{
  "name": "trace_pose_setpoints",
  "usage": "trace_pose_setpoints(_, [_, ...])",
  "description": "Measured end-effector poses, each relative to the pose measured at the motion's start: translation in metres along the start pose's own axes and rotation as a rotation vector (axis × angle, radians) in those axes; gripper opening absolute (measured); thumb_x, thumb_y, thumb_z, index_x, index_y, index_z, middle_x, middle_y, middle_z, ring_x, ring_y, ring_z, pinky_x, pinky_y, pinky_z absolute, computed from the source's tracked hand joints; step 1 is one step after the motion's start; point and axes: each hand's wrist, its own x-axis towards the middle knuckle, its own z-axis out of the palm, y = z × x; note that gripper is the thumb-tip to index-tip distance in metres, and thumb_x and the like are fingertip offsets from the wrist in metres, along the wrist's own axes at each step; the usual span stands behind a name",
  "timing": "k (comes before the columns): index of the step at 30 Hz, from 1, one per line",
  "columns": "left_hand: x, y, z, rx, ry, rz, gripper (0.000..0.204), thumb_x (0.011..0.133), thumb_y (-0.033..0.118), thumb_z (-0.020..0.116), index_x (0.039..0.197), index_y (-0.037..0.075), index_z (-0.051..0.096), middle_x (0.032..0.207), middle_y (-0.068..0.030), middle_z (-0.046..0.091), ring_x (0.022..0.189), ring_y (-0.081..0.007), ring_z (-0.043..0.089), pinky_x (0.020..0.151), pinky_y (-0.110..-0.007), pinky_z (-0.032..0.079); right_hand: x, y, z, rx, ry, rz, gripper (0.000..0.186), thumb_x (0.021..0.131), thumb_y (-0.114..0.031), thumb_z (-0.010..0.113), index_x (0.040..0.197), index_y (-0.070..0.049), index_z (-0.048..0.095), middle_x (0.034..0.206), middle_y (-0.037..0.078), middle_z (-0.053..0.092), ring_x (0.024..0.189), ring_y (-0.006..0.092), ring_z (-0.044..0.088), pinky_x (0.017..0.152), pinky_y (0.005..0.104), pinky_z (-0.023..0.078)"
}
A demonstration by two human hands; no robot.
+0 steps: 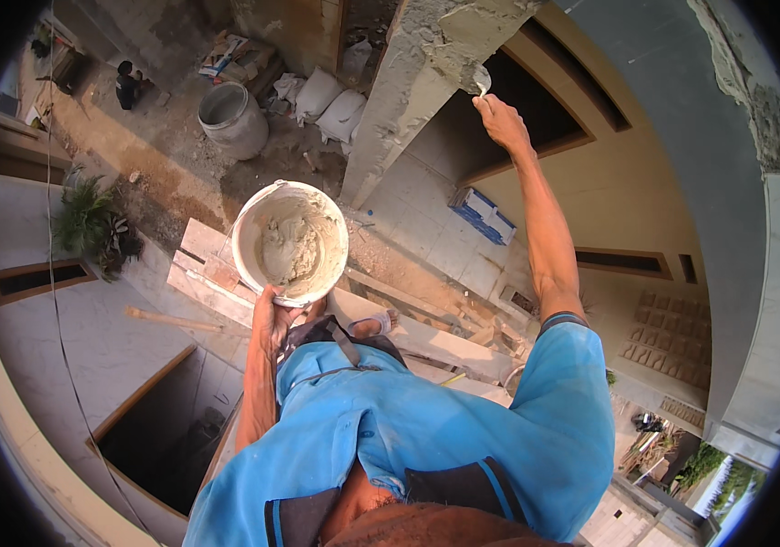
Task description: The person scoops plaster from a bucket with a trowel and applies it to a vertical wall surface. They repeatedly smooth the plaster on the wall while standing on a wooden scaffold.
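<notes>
Blue shirt (444, 410) cloth lies nearest, and beyond it we count two bare hands, one white bucket, one trowel. Our left hand (271, 319) clasps the bucket (326, 211) at its near lower side, some fingers hidden beneath; it sits just ahead of our waist, mouth up, with grey mortar (289, 246) in the bottom and smears up the wall. Our right hand (499, 123), arm stretched forward and to the right, is wrapped tight round the trowel (482, 80), whose blade is at the edge of a rough grey column (408, 109); we cannot tell whether they touch. One sandalled foot (374, 325) shows plainly beside the planks (435, 342), their long edges dropping off to the ground below. Open air separates the bucket from our right forearm, giving both room to swing; the column's edge bounds the right hand. Well apart below stand one drum (239, 137), at least two white sacks (320, 94) and one crouching person (125, 85).
</notes>
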Motion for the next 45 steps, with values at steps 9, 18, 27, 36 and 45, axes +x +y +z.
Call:
trace_pose_setpoints(9, [-0.007,0.001,0.007,-0.040,0.021,0.027,0.051,0.093,0.009,0.053,0.136,-0.015,0.039,0.132,-0.0300,0.060,0.114,-0.0399,0.068,0.093,-0.053,0.063,-0.023,-0.037,-0.077,-0.248,0.199,-0.047,0.048,0.107,-0.047,0.045,0.109,-0.003,0.063,0.109,0.020,0.072,0.098,0.0477,0.069,0.080,0.0591,0.055])
trace_pose_setpoints(18, [-0.002,0.005,0.004,-0.049,-0.038,0.012,0.051,0.093,0.009,0.052,0.137,-0.014,0.039,0.137,-0.0312,0.056,0.120,-0.0407,0.065,0.098,-0.054,0.060,-0.043,-0.064,-0.125,-0.223,0.382,-0.034,0.048,0.107,-0.049,0.044,0.109,-0.005,0.063,0.116,0.017,0.071,0.101,0.0500,0.066,0.086,0.0586,0.053])
trace_pose_setpoints(27, [0.017,0.001,-0.007,-0.061,0.044,-0.051,0.049,0.094,0.009,0.052,0.136,-0.014,0.040,0.137,-0.0314,0.056,0.121,-0.0416,0.064,0.100,-0.055,0.059,-0.007,-0.016,-0.067,0.608,0.076,0.110,0.055,0.100,-0.061,0.057,0.101,-0.007,0.069,0.070,-0.003,0.052,0.058,0.0060,0.049,0.052,0.0248,0.039])
trace_pose_setpoints(36, [0.025,0.003,-0.011,0.004,0.038,-0.060,0.051,0.106,0.021,0.047,0.146,-0.009,0.034,0.149,-0.0303,0.047,0.132,-0.0450,0.055,0.103,-0.062,0.054,0.006,0.038,0.070,0.124,-0.059,0.143,0.053,0.104,-0.055,0.045,0.108,-0.007,0.068,0.109,0.021,0.073,0.110,0.0454,0.066,0.094,0.0542,0.050])
trace_pose_setpoints(45, [0.024,0.005,-0.002,-0.002,-0.033,-0.053,0.056,0.098,0.012,0.053,0.146,-0.010,0.033,0.146,-0.0306,0.049,0.129,-0.0452,0.058,0.104,-0.061,0.054,-0.026,0.032,0.015,-0.207,-0.002,0.016,0.046,0.103,-0.051,0.054,0.108,-0.008,0.070,0.101,0.018,0.075,0.098,0.0421,0.071,0.082,0.0535,0.055])
